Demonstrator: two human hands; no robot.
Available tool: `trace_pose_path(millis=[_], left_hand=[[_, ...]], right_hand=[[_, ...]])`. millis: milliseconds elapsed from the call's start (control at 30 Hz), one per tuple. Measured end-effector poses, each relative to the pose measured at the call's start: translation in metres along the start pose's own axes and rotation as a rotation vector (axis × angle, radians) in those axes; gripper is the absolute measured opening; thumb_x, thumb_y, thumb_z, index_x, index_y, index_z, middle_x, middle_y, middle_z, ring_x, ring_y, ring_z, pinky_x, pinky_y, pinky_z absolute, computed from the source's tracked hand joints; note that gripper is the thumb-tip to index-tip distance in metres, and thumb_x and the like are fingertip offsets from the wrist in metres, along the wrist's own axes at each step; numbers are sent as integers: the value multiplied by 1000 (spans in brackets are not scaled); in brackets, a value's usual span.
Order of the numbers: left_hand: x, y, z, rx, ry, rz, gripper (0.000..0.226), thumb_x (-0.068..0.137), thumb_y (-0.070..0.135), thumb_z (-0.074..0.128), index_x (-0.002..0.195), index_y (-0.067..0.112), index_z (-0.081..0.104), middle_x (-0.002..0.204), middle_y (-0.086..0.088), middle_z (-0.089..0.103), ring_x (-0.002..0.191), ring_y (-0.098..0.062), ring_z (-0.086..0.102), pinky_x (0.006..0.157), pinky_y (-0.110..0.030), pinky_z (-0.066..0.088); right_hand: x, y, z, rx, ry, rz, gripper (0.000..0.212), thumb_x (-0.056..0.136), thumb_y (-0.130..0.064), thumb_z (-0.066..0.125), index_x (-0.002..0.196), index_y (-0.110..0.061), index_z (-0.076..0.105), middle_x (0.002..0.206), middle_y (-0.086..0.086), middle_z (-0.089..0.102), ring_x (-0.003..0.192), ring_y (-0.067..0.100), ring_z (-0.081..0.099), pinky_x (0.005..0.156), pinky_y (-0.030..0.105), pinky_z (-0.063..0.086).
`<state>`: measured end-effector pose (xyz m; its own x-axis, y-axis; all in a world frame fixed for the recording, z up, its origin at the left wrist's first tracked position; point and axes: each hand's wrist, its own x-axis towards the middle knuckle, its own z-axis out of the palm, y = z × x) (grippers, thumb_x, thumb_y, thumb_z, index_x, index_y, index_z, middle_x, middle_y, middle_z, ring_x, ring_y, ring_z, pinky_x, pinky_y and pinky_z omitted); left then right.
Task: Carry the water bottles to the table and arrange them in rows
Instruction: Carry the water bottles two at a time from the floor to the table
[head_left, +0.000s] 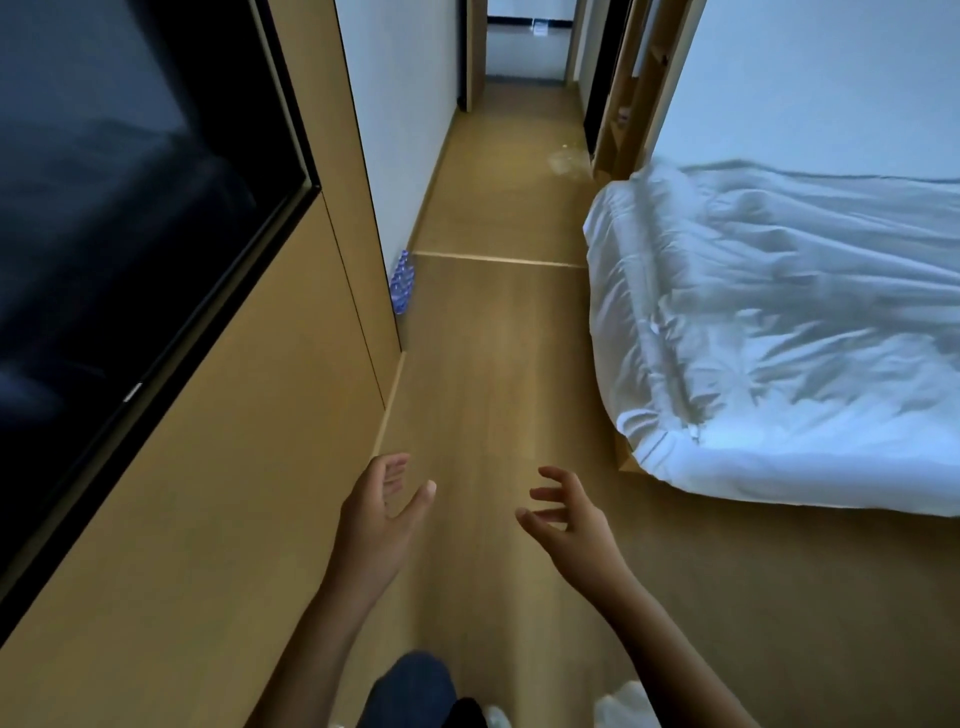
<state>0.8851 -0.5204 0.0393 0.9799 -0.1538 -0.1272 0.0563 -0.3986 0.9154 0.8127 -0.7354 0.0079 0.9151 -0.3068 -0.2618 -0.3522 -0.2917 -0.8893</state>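
Nearest, a dark trouser leg (410, 691) shows below the left hand (376, 512) and right hand (566, 519), both empty with fingers loosely spread over the tan wood floor (493, 364), while blue-capped clear water bottles (401, 283) stand farther off against the left wall, opposite the white rumpled bed (779, 338).

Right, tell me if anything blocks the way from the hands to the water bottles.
Nothing visible does. The water bottles sit on the floor against the left wall; bare floor runs from both empty hands to them. The bed stays off to the right.
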Motion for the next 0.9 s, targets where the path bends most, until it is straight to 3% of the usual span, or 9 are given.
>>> trace_pose_path(millis=[300, 467, 633, 900], left_hand=[[220, 14, 10, 17, -29, 26, 34, 89, 31, 68, 118, 35, 51, 123, 13, 54, 115, -8, 53, 88, -21, 41], [344, 34, 5, 38, -96, 39, 33, 88, 34, 68, 115, 40, 50, 123, 14, 54, 115, -6, 53, 81, -14, 40], [452, 57, 9, 51, -93, 78, 34, 87, 33, 69, 117, 36, 52, 123, 13, 56, 115, -8, 55, 90, -24, 45], [600, 86, 56, 20, -94, 41, 34, 87, 31, 70, 118, 31, 55, 123, 11, 58, 116, -8, 56, 93, -24, 44]], right_hand=[[209, -55, 3, -19, 29, 5, 54, 90, -35, 70, 135, -32, 41, 119, -11, 57, 98, 2, 64, 70, 12, 51], [320, -98, 8, 0, 68, 15, 51, 91, -36, 69, 133, -35, 40, 119, -11, 58, 98, 1, 65, 66, 12, 51], [408, -124, 3, 11, 71, 40, 53, 91, -36, 68, 136, -34, 39, 118, -13, 57, 96, 0, 64, 64, 9, 51], [560, -137, -42, -4, 51, 81, 55, 91, -29, 70, 138, -26, 40, 121, -5, 59, 98, 4, 64, 71, 12, 51]])
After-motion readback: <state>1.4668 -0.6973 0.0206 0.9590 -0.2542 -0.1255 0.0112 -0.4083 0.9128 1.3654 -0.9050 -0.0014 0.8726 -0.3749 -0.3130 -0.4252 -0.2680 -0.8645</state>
